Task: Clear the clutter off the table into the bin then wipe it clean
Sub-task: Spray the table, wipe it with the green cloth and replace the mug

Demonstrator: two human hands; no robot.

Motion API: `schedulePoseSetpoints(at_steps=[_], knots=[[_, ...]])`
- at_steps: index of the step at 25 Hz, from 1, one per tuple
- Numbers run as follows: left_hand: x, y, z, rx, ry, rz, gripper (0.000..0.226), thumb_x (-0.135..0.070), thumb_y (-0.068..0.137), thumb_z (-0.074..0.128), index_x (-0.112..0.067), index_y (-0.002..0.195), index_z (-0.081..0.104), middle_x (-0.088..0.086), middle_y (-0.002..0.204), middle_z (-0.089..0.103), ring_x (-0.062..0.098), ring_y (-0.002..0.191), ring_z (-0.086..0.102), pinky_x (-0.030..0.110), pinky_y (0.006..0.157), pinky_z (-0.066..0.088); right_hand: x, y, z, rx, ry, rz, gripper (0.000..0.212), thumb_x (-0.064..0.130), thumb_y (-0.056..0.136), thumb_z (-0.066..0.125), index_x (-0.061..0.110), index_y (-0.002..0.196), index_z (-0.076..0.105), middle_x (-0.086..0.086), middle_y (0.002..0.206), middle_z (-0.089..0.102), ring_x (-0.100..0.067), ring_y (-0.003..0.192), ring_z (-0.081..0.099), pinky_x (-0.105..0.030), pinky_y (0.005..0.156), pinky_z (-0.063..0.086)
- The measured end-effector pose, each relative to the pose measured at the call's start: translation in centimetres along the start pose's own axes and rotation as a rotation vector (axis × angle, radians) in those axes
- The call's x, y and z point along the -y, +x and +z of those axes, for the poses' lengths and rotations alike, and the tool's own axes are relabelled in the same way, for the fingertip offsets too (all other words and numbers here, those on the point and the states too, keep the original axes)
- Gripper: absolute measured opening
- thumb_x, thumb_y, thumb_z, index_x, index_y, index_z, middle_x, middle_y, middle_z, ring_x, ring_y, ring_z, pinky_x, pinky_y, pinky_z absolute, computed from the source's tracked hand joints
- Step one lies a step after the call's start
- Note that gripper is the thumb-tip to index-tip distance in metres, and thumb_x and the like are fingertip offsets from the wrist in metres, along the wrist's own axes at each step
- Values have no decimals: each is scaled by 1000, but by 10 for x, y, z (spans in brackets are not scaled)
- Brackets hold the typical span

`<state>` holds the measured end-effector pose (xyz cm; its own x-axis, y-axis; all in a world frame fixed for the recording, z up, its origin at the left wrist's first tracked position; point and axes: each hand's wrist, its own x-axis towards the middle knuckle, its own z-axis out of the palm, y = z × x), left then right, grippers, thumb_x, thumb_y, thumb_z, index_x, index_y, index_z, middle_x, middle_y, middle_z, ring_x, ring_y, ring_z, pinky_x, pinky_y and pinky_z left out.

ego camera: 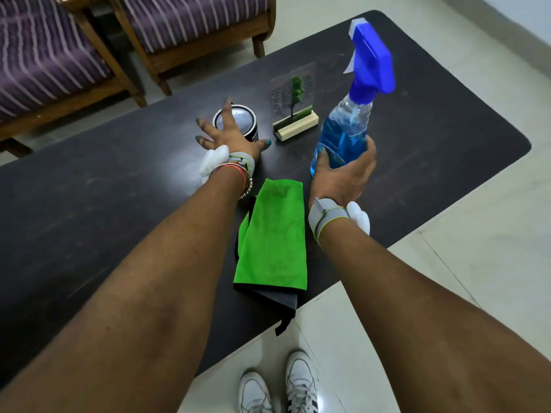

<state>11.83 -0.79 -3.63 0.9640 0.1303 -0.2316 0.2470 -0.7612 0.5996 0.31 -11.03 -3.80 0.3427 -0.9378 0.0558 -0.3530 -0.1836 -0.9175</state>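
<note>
My right hand (343, 171) grips the lower body of a clear spray bottle (348, 126) of blue liquid with a blue trigger head, held above the dark table (119, 189). My left hand (231, 134) reaches over a small black tin with a shiny lid (243, 114), fingers spread, the thumb at the tin's near side; a full grasp does not show. A green cloth (272, 236) with a grey underside lies folded on the table between my forearms, hanging over the near edge.
A card with a tree picture in a pale wooden stand (295, 114) sits just right of the tin. Two wooden chairs with purple striped cushions (185, 22) stand beyond the table's far left. Tiled floor and my white shoes (280, 386) lie below the near edge.
</note>
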Motion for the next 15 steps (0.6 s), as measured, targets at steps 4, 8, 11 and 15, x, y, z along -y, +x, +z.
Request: schedulePoseSetpoints(at_steps=[4, 8, 11, 15], knots=[[11, 8, 4, -13, -27, 92, 89, -28, 71, 81, -37, 145, 30, 11, 147, 25, 40, 123, 47, 41, 106, 37, -2, 3, -3, 30, -12, -20, 64, 28, 76, 77, 23, 132, 46, 6, 129, 52, -15, 118, 55, -23, 87, 39], [14, 8, 3, -108, -155, 209, 66, -20, 69, 78, -22, 127, 46, 5, 133, 43, 34, 109, 58, 29, 89, 44, 0, 0, -4, 86, -12, 5, 63, 32, 77, 76, 27, 132, 45, 9, 131, 51, -12, 118, 54, -21, 89, 36], [23, 5, -7, -178, -317, 180, 70, -19, 65, 78, -24, 126, 45, 0, 127, 48, 27, 105, 60, 22, 81, 39, 13, -11, 4, 59, 27, 15, 65, 32, 77, 76, 25, 134, 45, 8, 133, 51, -11, 121, 52, -16, 88, 32], [73, 11, -48, -262, -407, 118, 90, -19, 62, 82, -34, 139, 36, -4, 135, 45, 21, 118, 54, 18, 90, 31, 36, -44, 24, 130, 60, -55, 66, 34, 74, 77, 26, 131, 47, 11, 130, 54, -9, 118, 55, -16, 88, 37]])
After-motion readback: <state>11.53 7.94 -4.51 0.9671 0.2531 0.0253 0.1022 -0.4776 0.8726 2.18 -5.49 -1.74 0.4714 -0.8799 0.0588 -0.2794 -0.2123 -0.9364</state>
